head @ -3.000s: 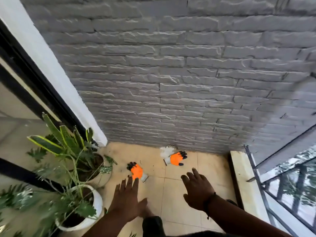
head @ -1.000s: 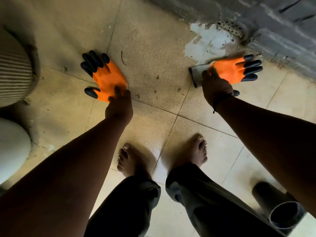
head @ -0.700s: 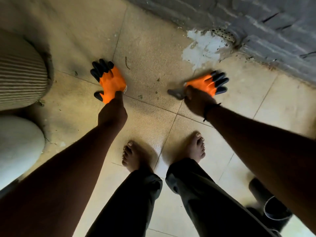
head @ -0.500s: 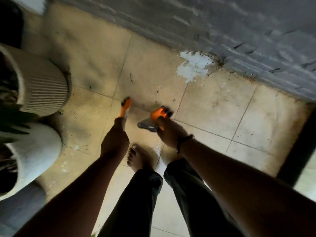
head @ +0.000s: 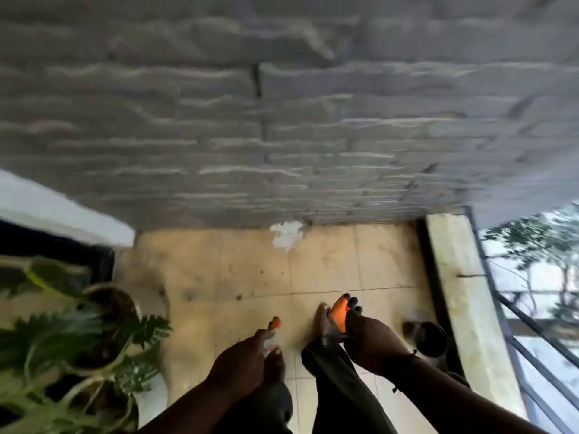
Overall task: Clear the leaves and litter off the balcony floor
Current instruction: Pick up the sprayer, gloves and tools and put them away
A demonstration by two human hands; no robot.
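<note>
The left hand (head: 242,361) has its grip pinched on an orange glove (head: 273,335), which shows edge-on as a narrow orange strip poking up past the fingertips; the fingers curl in over the lower part of it. The hand is seen from the back, wrist bent slightly down, the forearm running in from the near edge of the frame above the left leg.

The right hand (head: 369,343) has its grip closed round a second orange glove (head: 340,311), thumb and fingers folded over the cuff end, so the orange palm and dark fingertips stick out to the far side. A thin dark band sits at that wrist. The right forearm comes in from the near right corner, angled toward the middle. Both hands are held above the floor (head: 250,270), near each other but apart, over the person's bare feet.

The tan tiles carry a few dark specks of litter (head: 239,297) between the feet and the grey brick wall (head: 282,136). A white patch (head: 286,234) marks the floor at the wall's foot. Potted plants (head: 78,339) stand at the near left, blurred. A dark round container (head: 430,338) sits on the floor just right of the right hand, beside the raised ledge (head: 463,292) and railing (head: 517,324).
</note>
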